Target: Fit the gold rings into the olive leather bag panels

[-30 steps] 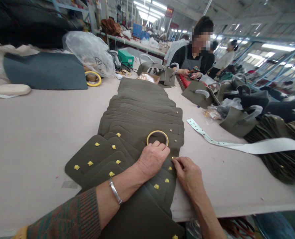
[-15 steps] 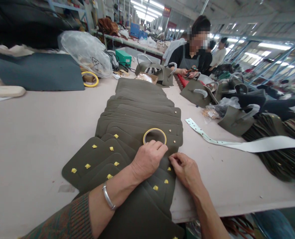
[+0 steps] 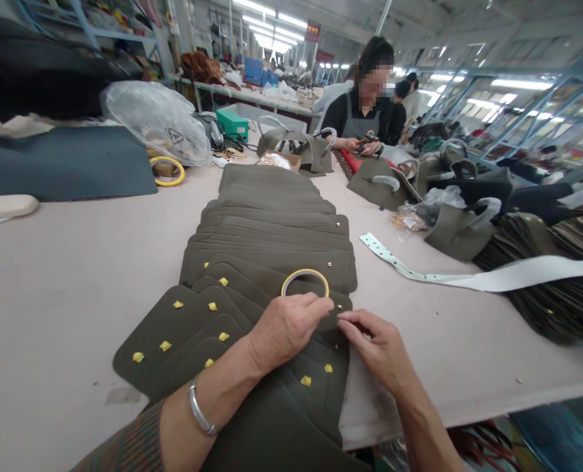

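Overlapping olive-green panels [image 3: 266,236] run up the middle of the table, several marked with small yellow tape pieces [image 3: 165,345] and a few small metal studs [image 3: 329,265]. My left hand [image 3: 291,326] is closed on a yellow tape roll [image 3: 305,271], which stands up behind its fingers above the panels. Just to the right, my right hand [image 3: 373,337] has thumb and forefinger pinched together at the panels' right edge, close to a stud. Anything between those fingertips is too small to make out.
Another yellow tape roll [image 3: 168,172] lies beside a dark sheet [image 3: 68,164] and a plastic bag [image 3: 158,121] at the back left. A pale perforated strip [image 3: 419,276] crosses the right side. A person [image 3: 363,108] works behind green bag pieces [image 3: 377,182].
The view has shifted slightly. My right fingertips have moved up along the panel edge, and the yellow piece formerly beside them no longer shows; a small stud shows there instead.
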The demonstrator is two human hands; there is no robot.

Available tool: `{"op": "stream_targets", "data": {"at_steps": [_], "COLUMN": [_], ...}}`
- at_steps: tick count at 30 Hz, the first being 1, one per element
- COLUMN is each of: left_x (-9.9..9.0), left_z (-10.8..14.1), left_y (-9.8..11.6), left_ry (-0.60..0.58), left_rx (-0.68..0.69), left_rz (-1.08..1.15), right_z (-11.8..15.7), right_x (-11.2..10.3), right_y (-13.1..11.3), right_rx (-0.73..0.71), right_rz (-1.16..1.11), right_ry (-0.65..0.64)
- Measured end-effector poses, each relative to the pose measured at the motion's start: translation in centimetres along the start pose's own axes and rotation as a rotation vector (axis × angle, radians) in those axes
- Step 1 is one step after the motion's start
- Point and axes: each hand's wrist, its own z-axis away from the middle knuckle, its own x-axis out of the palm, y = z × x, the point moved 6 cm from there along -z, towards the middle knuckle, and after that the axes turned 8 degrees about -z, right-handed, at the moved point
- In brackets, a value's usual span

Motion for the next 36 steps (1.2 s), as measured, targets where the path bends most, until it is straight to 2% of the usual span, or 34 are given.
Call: {"op": "stream_targets", "data": {"at_steps": [2, 3, 6, 9, 15, 20, 23, 26, 30, 32, 34, 36], "left_x": [-0.1, -0.1, -0.2, -0.1, 0.2, 1.4, 1.3, 0.8, 0.2, 0.2, 0.3, 0.9], "left_z": [0.0, 0.1, 0.1, 0.1, 0.2, 0.3, 0.2, 0.1, 0.0, 0.1, 0.2, 0.1], "left_y": [0.3, 0.4, 0.5, 0.3, 0.8, 0.4, 0.2, 0.5, 1.5, 1.9, 2.1, 1.7], "left_ry": [0.02, 0.034, 0.07, 0.073, 0.074, 0.066, 0.079, 0.112, 0.172, 0.179, 0.154, 0.078], "left_rx": [0.046, 0.067, 0.098, 0.071, 0.097, 0.111, 0.093, 0.096, 0.146, 0.165, 0.149, 0.089], "left_rz": [-0.002, -0.01, -0.024, -0.024, -0.013, -0.006, -0.058, -0.093, -0.081, -0.06, -0.074, -0.14], "right_z": [-0.1, -0.1, -0.3, -0.4, -0.1, -0.1, 0.1, 0.1, -0.7, -0.8, -0.6, -0.4], "right_x": [-0.5, -0.4, 0.3, 0.8, 1.5, 1.9, 2.1, 2.2, 2.9, 2.9, 2.1, 1.1], "right_y": [-0.7, -1.1, -2.1, -2.6, -3.0, -2.5, -2.3, -1.7, 1.1, 2.2, 2.9, 3.9], "right_rx": [-0.098, -0.149, -0.291, -0.398, -0.483, -0.565, -0.586, -0.472, 0.009, 0.186, 0.269, 0.336], "right_rz": [-0.062, -0.068, -0.034, 0.013, 0.081, 0.136, 0.188, 0.14, -0.221, -0.417, -0.522, -0.57], "right_ry": [0.129, 0.152, 0.144, 0.136, 0.155, 0.328, 0.405, 0.424, 0.32, 0.307, 0.344, 0.338]}}
